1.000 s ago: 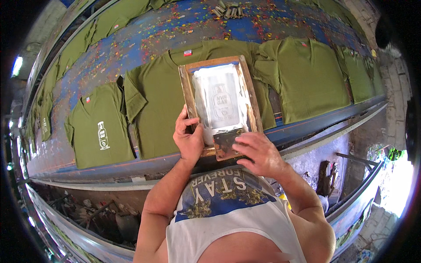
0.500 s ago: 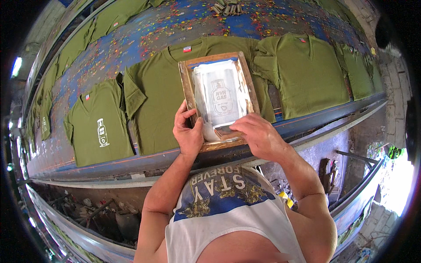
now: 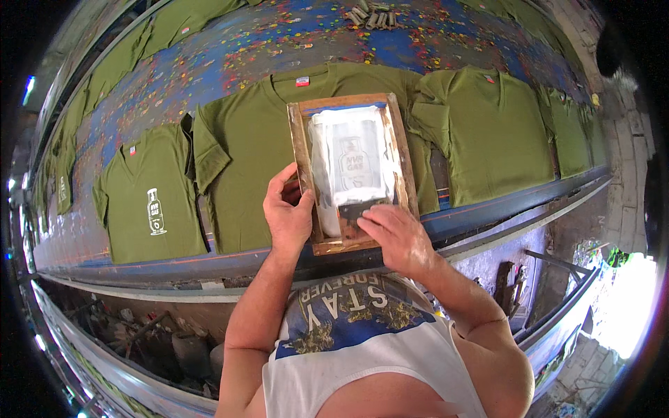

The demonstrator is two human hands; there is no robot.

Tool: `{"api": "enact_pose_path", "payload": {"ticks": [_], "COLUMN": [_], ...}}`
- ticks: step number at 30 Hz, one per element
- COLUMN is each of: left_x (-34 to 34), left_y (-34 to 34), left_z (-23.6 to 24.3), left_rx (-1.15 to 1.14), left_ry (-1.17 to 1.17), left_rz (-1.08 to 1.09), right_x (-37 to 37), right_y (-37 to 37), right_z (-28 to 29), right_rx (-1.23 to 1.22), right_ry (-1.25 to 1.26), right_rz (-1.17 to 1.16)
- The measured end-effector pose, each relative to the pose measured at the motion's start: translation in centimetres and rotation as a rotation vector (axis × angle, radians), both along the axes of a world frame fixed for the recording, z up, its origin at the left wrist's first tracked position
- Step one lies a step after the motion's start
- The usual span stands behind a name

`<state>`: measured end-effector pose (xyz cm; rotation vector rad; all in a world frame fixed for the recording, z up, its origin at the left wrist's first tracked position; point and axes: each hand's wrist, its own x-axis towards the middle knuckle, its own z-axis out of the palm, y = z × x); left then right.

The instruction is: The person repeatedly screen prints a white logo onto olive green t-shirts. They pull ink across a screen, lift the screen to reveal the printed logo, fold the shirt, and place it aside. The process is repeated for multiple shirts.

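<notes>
A wooden screen-printing frame [image 3: 301, 132] with a whitish inked mesh and a bottle-shaped design lies on an olive T-shirt [image 3: 245, 174]. My left hand [image 3: 288, 216] grips the frame's left side, thumb along its edge. Inside the lower end, my right hand [image 3: 396, 235] has its fingers on a dark, flat squeegee-like blade [image 3: 348, 220]. To the left, another olive T-shirt [image 3: 125, 223] bears a white bottle print. A plain one [image 3: 496, 132] lies to the right.
The long worktable [image 3: 209, 82] is covered in coloured specks and holds more shirts along both sides. A pile of small greyish bars [image 3: 369, 17] sits at the back. A metal rail [image 3: 495, 219] runs along the near edge, with clutter below.
My right hand and the blade moved up within the frame, the blade tilting flatter, then came back down toward the frame's lower end. My left hand stays on the frame.
</notes>
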<state>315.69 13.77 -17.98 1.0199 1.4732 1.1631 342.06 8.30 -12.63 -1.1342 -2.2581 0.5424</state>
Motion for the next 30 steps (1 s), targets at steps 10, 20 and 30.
{"api": "enact_pose_path", "payload": {"ticks": [10, 20, 30], "left_x": [-0.4, -0.8, -1.2], "left_y": [1.4, 1.4, 1.5], "left_z": [2.1, 1.3, 1.5], "left_rx": [-0.172, -0.187, -0.192], "left_ry": [0.085, 0.018, 0.03], "left_rz": [-0.031, -0.001, -0.023], "right_x": [0.4, 1.1, 1.0], "right_y": [14.7, 16.5, 2.4], "right_z": [-0.3, 0.8, 3.0], "right_rx": [0.054, -0.026, -0.15], "right_ry": [0.014, -0.033, -0.057], "right_rz": [-0.009, 0.112, 0.184]}}
